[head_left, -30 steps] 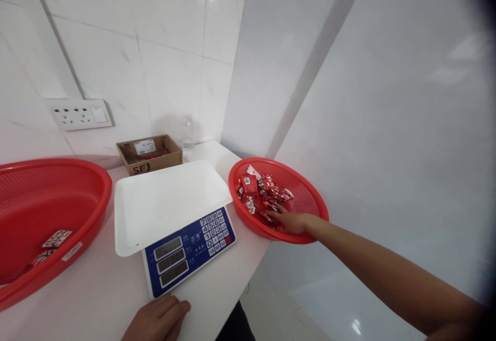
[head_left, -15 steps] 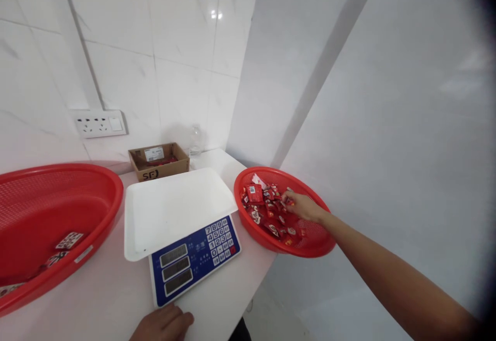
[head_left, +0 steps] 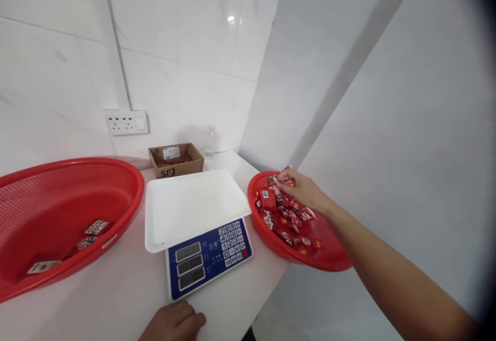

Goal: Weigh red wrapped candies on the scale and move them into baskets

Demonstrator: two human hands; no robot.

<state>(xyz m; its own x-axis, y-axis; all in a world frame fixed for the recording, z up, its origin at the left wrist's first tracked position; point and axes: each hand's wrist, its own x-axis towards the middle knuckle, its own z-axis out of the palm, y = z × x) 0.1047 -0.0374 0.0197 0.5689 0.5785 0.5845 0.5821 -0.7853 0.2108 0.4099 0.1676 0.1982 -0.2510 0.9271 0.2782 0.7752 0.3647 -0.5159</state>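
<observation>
My right hand (head_left: 300, 190) is closed on a few small red snack packets (head_left: 287, 175) over the far part of the right-hand red plastic basket (head_left: 325, 258). Beneath it, several loose red wrapped packets (head_left: 294, 218) lie in that basket, some with white printing. My left hand (head_left: 174, 321) rests on the table at the near edge of the scale, its fingers curled and nothing visible in them. The blue and white digital scale (head_left: 217, 253) stands between the baskets. Its white weighing tray (head_left: 194, 206) is bare apart from a dark speck.
At the left stands a larger red basket (head_left: 127, 196) with a few patterned packets (head_left: 96, 227) inside. A cardboard box (head_left: 182, 168) and a clear bottle (head_left: 210, 142) stand behind the scale. White tiled wall with a socket (head_left: 127, 122) rises behind; a grey panel (head_left: 372, 124) bounds the right.
My right hand has moved from the basket's middle toward its far side and now lifts packets. The view has swung slightly left. My left hand stays by the scale.
</observation>
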